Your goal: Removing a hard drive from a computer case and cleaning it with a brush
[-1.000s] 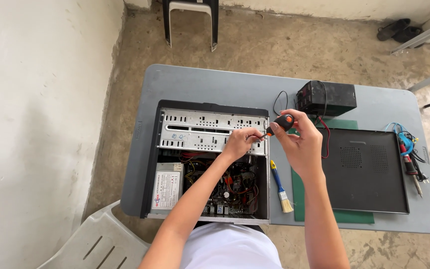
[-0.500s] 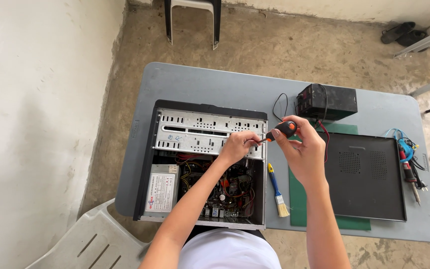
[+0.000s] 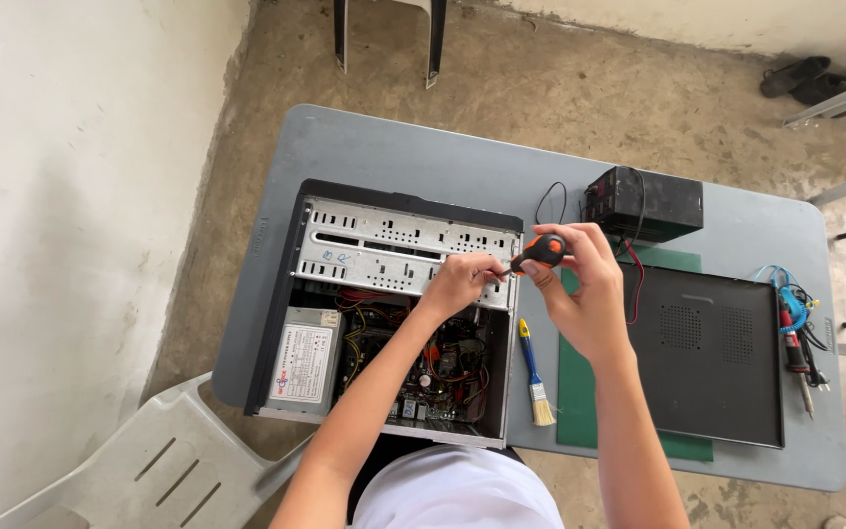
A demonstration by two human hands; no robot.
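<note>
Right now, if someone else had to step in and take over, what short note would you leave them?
Right hand: grips an orange-and-black screwdriver, tip at the open computer case's right edge.
Left hand: fingers steady the tip at the metal drive cage.
Nearby: side panel off, lying on a green mat; brush beside the case; black battery behind.
Left: the screw itself is hidden, so I can't tell how far it has turned.

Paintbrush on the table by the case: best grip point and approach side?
Grip the brush by its blue handle, near the middle, coming from above with fingers closing across its width. It lies flat on the table, bristles toward the person, handle pointing away. The open case crowds its left side, so a side approach looks tight.
</note>
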